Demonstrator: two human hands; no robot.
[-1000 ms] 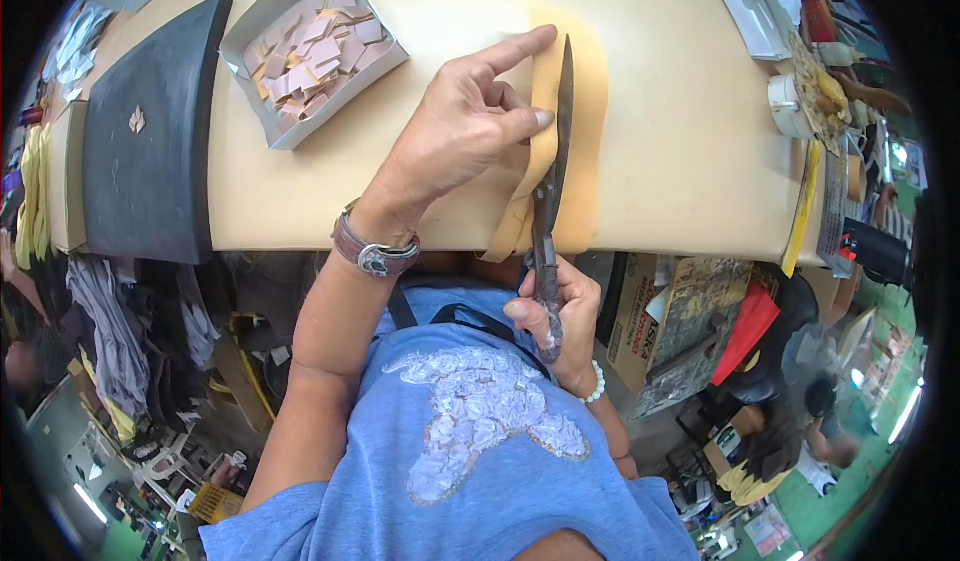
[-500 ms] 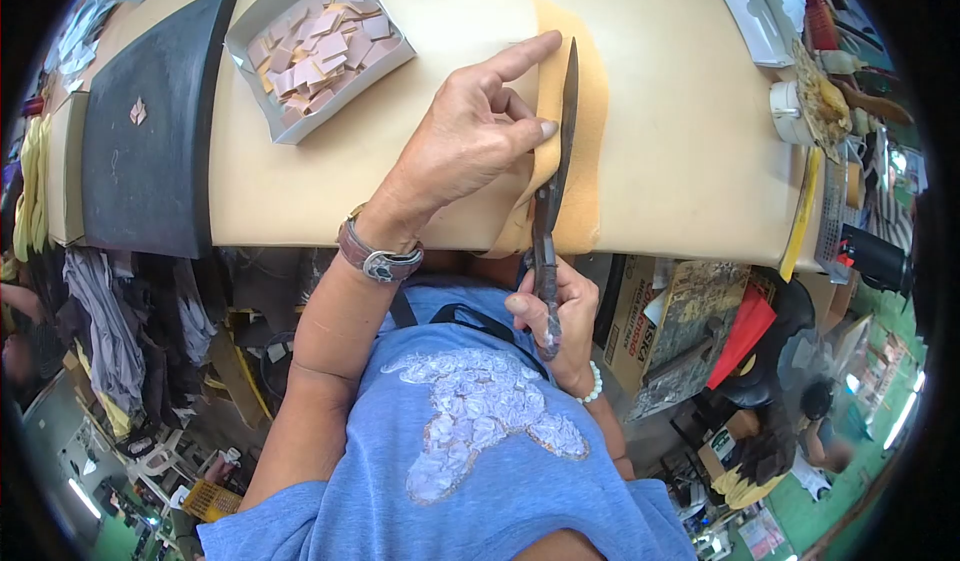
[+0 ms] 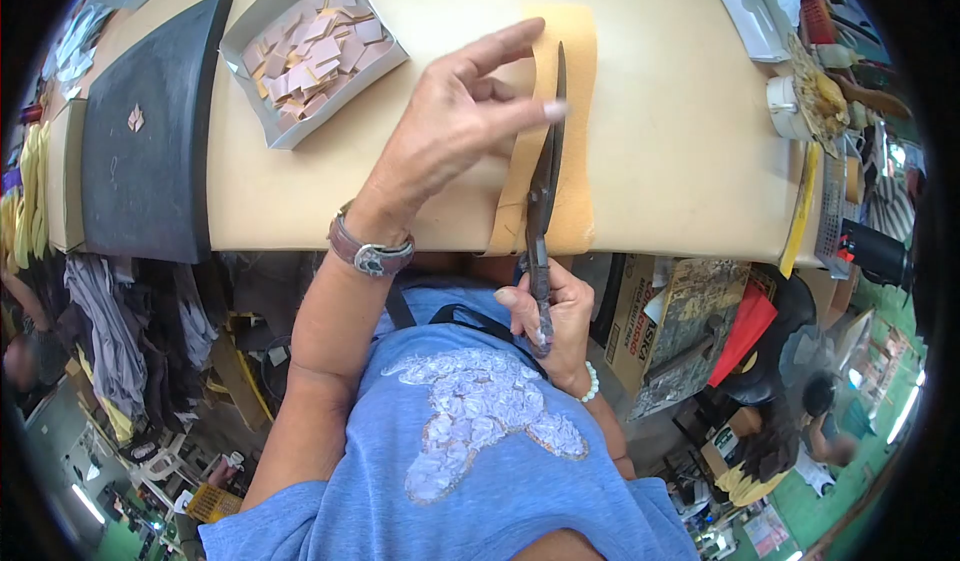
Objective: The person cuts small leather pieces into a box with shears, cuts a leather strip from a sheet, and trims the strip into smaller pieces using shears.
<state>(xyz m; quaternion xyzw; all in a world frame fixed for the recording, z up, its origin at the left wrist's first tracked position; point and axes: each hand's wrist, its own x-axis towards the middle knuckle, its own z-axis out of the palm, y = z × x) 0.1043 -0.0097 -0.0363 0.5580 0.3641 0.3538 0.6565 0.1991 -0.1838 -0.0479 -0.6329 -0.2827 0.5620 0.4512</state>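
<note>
My right hand [image 3: 568, 323] grips a pair of dark, worn scissors [image 3: 540, 206] by the handles at the table's front edge. Their long blades point away from me over a yellow-orange strip [image 3: 577, 151] of leather-like material, and look nearly closed. The strip lies lengthwise on the table, its near end at the edge. Over its left side hovers my left hand [image 3: 452, 121], index finger and thumb stretched apart, the other fingers curled. The thumb tip is above the upper blade, slightly blurred. A watch with a brown strap [image 3: 370, 248] is on my left wrist.
A grey box [image 3: 345, 81] of small pinkish-tan pieces stands at the left on the table [image 3: 690, 161]. Beyond it lies a black board [image 3: 150, 141] with one small piece on it. At the right are a white box [image 3: 750, 11], a white cup [image 3: 787, 108] and a yellow strip [image 3: 800, 211].
My left thumb and index finger have lifted off the strip and spread apart, the hand shifting slightly left. The strip's raised left edge now lies flatter. The scissors have moved a little left and toward me.
</note>
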